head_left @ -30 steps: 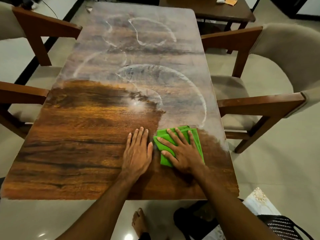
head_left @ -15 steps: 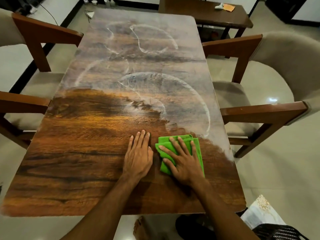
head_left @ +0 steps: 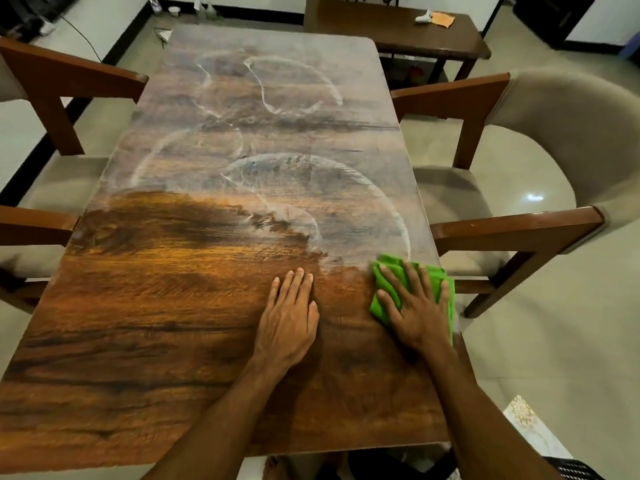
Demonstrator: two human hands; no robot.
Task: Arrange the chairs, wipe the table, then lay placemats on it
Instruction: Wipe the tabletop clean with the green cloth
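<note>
1. Near the right edge of the table (head_left: 156, 341), the right hand (head_left: 419, 313) presses flat on the folded green cloth (head_left: 433, 273), fingers straight and spread, not curled round it
2. Just beside it, clear of the cloth, the left hand (head_left: 289, 317) lies palm down on bare wood, fingers straight and together
3. Beyond both hands a whitish film (head_left: 311, 188) with curved streaks covers the tabletop
4. Flanking the long sides stand the right armchair (head_left: 571, 133) and the left armchair (head_left: 69, 74)
</note>
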